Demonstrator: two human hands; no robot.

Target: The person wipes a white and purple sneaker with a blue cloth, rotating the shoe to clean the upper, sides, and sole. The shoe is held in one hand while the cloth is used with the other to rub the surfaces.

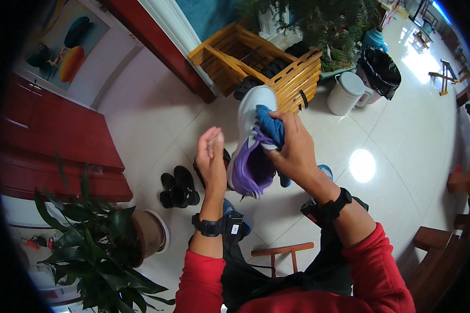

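A white sneaker [246, 117] with a purple collar and purple laces is held up before me, its toe pointing away and its opening towards me. My right hand [295, 150] grips it at the tongue and right side, with a bunched blue cloth [271, 124] between the fingers and the shoe. Part of the cloth hangs below that hand. To the left of the sneaker, my left hand [212, 156] is raised with nothing in it, its fingers loosely bent and the thumb apart. The shoe's far side and sole are hidden.
A slatted wooden rack [297, 84] holding dark shoes stands ahead. Black boots [182, 187] sit on the tiled floor, near a potted plant [150, 236]. On the right are a white lidded jug [346, 94] and a lined bin [380, 74]. A wooden stool [282, 249] shows between my legs.
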